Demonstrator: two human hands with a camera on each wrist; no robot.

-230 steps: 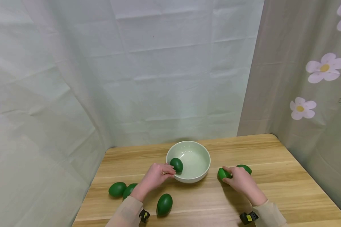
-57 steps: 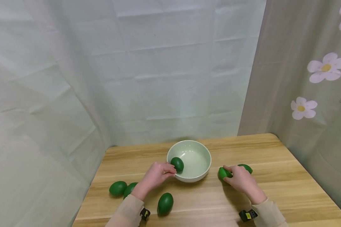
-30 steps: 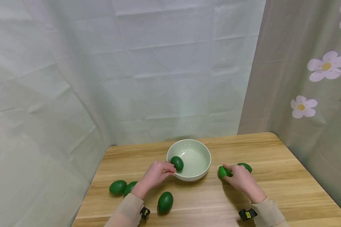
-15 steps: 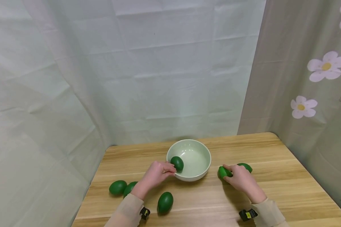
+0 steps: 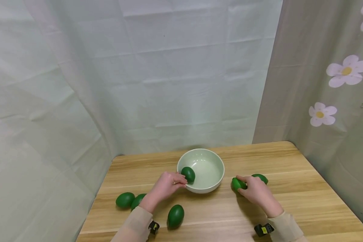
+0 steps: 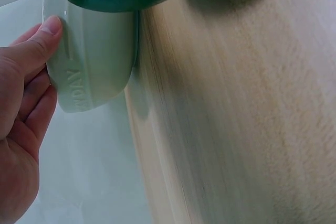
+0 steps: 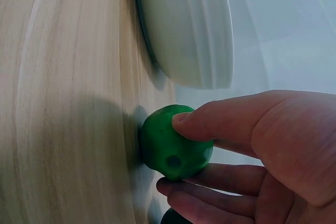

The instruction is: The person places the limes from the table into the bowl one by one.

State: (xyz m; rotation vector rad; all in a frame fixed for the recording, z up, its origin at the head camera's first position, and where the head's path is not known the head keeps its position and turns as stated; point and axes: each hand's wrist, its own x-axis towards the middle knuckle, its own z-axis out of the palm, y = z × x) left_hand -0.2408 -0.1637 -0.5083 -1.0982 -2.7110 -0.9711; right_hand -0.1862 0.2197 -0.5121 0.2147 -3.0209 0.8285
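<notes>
My left hand (image 5: 167, 183) pinches the near-left rim of a pale green bowl (image 5: 210, 169); in the left wrist view the thumb lies against the bowl's outer wall, which has raised lettering. Inside the bowl, right by those fingers, rests a dark green, egg-shaped, avocado-like fruit (image 5: 188, 174). To the right of the bowl, my right hand (image 5: 256, 191) grips a brighter green lime (image 7: 170, 142) between thumb and fingers, low at the tabletop. Another green fruit (image 5: 261, 178) lies just behind that hand, partly hidden by it.
Left of the bowl lie two dark green fruits, one in full view (image 5: 125, 200) and one partly behind the left forearm (image 5: 138, 200). A third dark green fruit (image 5: 175, 216) sits nearer the front of the wooden table (image 5: 211, 218). Pale curtains (image 5: 181, 84) hang behind and beside the table.
</notes>
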